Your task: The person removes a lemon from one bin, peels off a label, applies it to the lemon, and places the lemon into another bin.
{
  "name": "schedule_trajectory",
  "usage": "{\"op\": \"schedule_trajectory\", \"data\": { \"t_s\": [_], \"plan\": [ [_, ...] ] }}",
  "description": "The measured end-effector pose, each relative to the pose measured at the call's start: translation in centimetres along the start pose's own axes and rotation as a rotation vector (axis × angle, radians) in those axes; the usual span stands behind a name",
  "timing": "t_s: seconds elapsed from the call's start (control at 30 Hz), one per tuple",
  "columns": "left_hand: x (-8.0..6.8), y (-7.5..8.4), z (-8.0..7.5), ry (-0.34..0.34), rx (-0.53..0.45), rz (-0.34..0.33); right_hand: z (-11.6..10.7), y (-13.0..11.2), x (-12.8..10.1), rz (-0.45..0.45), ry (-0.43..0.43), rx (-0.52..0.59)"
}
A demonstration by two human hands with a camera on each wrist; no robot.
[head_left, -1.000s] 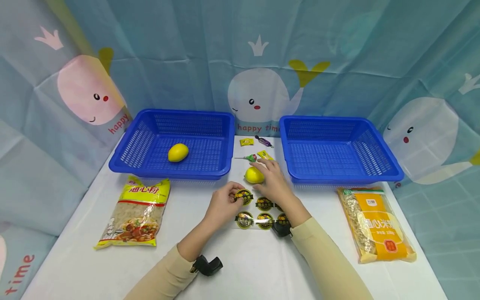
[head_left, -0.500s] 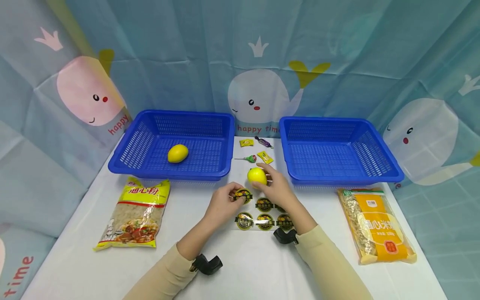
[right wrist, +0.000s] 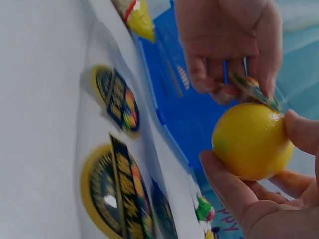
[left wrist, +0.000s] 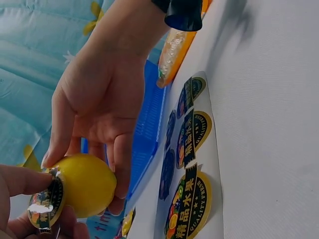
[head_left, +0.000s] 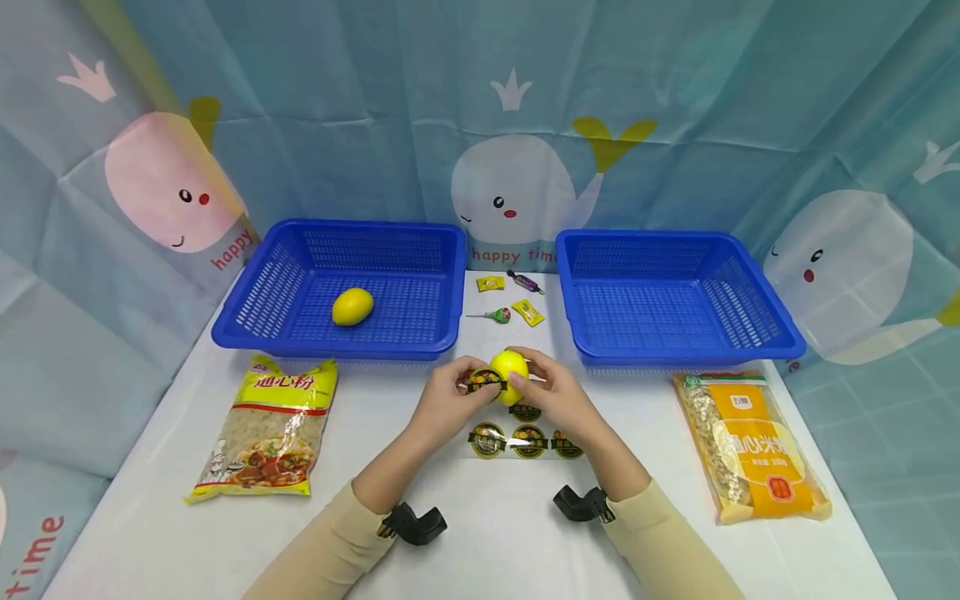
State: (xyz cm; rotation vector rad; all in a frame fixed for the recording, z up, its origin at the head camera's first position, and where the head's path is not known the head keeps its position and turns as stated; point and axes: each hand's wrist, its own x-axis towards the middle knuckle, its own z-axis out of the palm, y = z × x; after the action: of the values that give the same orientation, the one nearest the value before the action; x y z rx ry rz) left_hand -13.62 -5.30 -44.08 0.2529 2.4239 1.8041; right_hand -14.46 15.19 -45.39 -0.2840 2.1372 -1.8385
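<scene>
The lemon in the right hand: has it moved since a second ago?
Yes: in the head view, the lemon has moved away from the lollipop, toward the sticker sheet.

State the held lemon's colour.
The lemon is yellow, faintly greenish at one side; best in right wrist view.

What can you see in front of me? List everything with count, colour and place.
Table: one, white, across the foreground
Curtain: at least one, blue with whale print, back and sides
Baskets: two, blue, back left and back right
Lemons: two, yellow, centre and left basket
Loose sticker: one, black and gold, centre
Sticker sheet: one, clear with black and gold stickers, on table
Candies: three, two yellow, one purple, between baskets
Lollipop: one, green and red, between baskets
Food bags: two, yellow and orange, before baskets
Left hand: one, bare, pinching loose sticker
Right hand: one, bare, gripping centre lemon
Sleeves: two, beige, bottom left and right
Wrist devices: two, black, by sleeves
</scene>
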Motion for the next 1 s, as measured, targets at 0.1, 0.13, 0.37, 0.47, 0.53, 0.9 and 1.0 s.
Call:
{"op": "schedule_trajectory", "data": {
  "t_s": [0.1, 0.13, 0.37, 0.47, 0.53, 0.9, 1.0],
  "plan": [
    [-0.1, 0.1, 0.0, 0.007, -0.005, 0.006, 0.3, 0.0, -0.4, -0.009, -0.006, 0.014],
    [-0.1, 0.2, 0.0, 0.008, -0.005, 0.008, 0.4, 0.1, -0.5, -0.007, -0.005, 0.021],
    [-0.2, 0.0, 0.0, 0.001, -0.044, -0.019, 0.8, 0.2, -0.9, 0.002, 0.014, 0.037],
    [-0.3, -0.1, 0.1, -0.007, -0.078, -0.036, 0.9, 0.2, -1.0, -0.004, 0.035, 0.034],
    [-0.3, 0.0, 0.1, -0.006, -0.086, -0.043, 1.0, 0.1, -1.1, -0.008, 0.045, 0.027],
    [-0.2, 0.2, 0.0, -0.022, -0.045, -0.044, 1.1, -0.5, -1.3, 0.001, 0.055, 0.039],
    [-0.2, 0.4, -0.1, -0.034, -0.033, -0.052, 0.9, -0.6, -1.4, 0.006, 0.061, 0.048]
  ]
}}
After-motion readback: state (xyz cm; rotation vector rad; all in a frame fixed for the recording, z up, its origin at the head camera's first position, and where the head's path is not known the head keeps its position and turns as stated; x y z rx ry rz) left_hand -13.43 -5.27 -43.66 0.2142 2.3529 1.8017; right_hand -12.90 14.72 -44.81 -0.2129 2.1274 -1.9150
